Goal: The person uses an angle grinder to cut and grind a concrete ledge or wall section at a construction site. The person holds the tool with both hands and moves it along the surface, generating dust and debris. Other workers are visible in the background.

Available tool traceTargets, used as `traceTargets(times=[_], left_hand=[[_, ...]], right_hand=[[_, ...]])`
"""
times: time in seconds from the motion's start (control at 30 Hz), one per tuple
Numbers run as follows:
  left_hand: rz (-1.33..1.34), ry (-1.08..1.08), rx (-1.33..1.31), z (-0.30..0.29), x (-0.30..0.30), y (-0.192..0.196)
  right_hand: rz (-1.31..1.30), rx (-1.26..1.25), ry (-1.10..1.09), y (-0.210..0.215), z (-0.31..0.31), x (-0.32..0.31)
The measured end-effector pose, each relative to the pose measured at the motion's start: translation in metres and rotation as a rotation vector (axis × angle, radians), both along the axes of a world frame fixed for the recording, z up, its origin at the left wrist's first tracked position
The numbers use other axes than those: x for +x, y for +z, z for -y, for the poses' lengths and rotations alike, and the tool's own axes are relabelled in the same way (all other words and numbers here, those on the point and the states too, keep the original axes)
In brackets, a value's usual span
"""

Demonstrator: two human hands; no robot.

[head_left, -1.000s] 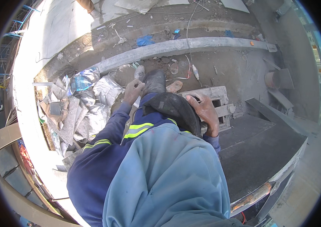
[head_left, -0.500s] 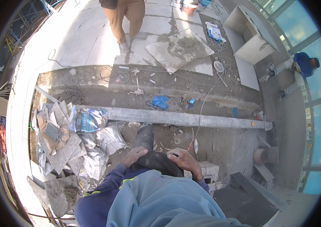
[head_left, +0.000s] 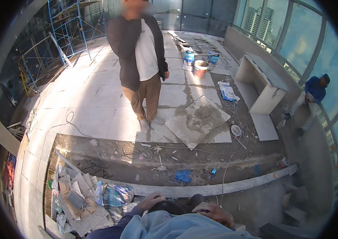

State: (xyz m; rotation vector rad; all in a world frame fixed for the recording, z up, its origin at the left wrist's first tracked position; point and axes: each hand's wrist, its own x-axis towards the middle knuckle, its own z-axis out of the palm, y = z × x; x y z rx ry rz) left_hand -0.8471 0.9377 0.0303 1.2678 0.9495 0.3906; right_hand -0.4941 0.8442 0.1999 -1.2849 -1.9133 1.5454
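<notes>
Pale floor tiles (head_left: pixel 97 107) cover a high, glass-walled room under construction, with blue scaffolding (head_left: pixel 71 28) at the far left and tall windows (head_left: pixel 296 36) curving along the right. Near the lower edge, the left hand (head_left: pixel 151 200) and the right hand (head_left: pixel 215 212) both lie flat, fingers loosely spread, on a dark rounded thing (head_left: pixel 177 207) that looks like the person's own bent knee; neither hand grips anything, and the blue sleeves (head_left: pixel 169 227) fill the frame's bottom. Just beyond the hands a long grey beam (head_left: pixel 216 188) lies across a strip of bare, dusty screed (head_left: pixel 145 155), where loose cables (head_left: pixel 133 149) curl and a crumpled blue rag (head_left: pixel 183 175) lies close to the beam. To the left of the hands sits a heap of broken tile pieces and empty bags (head_left: pixel 81 195). Farther off, a loose square tile (head_left: pixel 197 120) smeared with grey mortar rests askew on the laid floor, and a standing person (head_left: pixel 143 59) in a dark jacket, white shirt and tan trousers stands just left of it. Behind that person stand paint buckets (head_left: pixel 200 67). At the right, a white stone bench (head_left: pixel 262 83) stands by the windows, and a second person (head_left: pixel 310 99) in a blue top sits on the ledge beyond it.
</notes>
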Motion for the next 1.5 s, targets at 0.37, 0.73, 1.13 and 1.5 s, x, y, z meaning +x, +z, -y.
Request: traceTargets(times=[0.37, 0.73, 1.13, 1.5], left_hand=[[0.02, -0.312, 0.352, -0.062, 0.064, 0.087], [0.066, -0.411, 0.426, -0.136, 0.148, 0.181], [0.055, -0.235, 0.633, -0.163, 0.181, 0.227], [-0.08, -0.219, 1.059, -0.195, 0.161, 0.23]], right_hand=[[-0.116, 0.101, 0.129, -0.027, -0.098, 0.006], [-0.111, 0.074, 0.231, 0.006, -0.18, 0.081], [-0.08, 0.127, 0.241, 0.067, -0.252, 0.131], [-0.147, 0.159, 0.273, 0.051, -0.263, 0.091]])
